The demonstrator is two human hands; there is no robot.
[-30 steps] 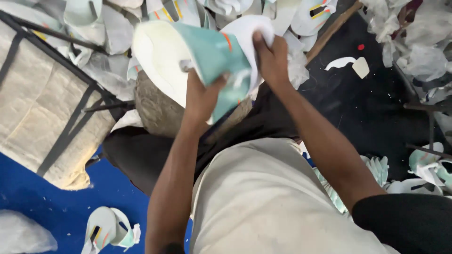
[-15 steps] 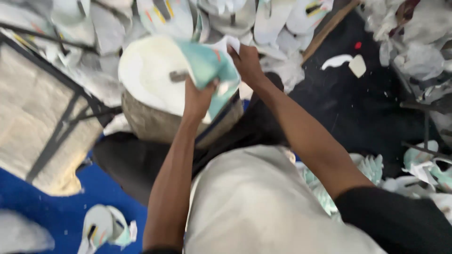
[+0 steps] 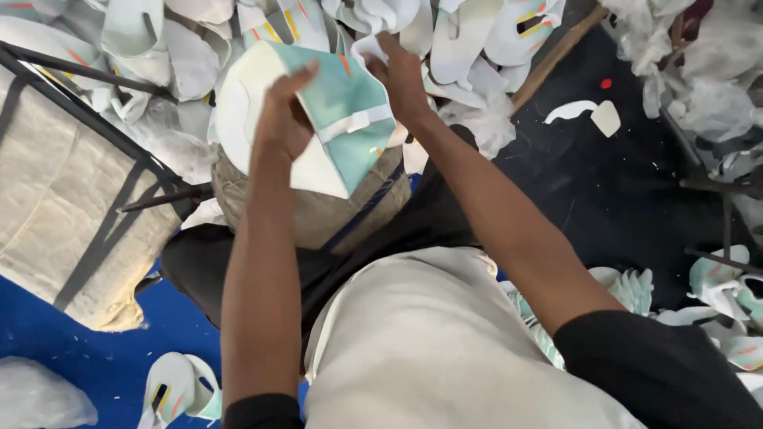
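Soft, even daylight fills the scene, with no hard shadows or glare. The pale pile [image 3: 445,48] at twelve o'clock looks smeared. Edges at three and nine o'clock are blurred.

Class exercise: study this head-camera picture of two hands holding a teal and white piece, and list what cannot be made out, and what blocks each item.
- Left hand palm and grip: head view shows only its back.
- Right hand fingertips: hidden behind the folded teal and white sheet piece.
- Top of the round brown fabric-covered block: covered by that piece.
- Heap of white cut pieces: cut off by the top edge.
- Beige woven sack: cut off by the left edge.
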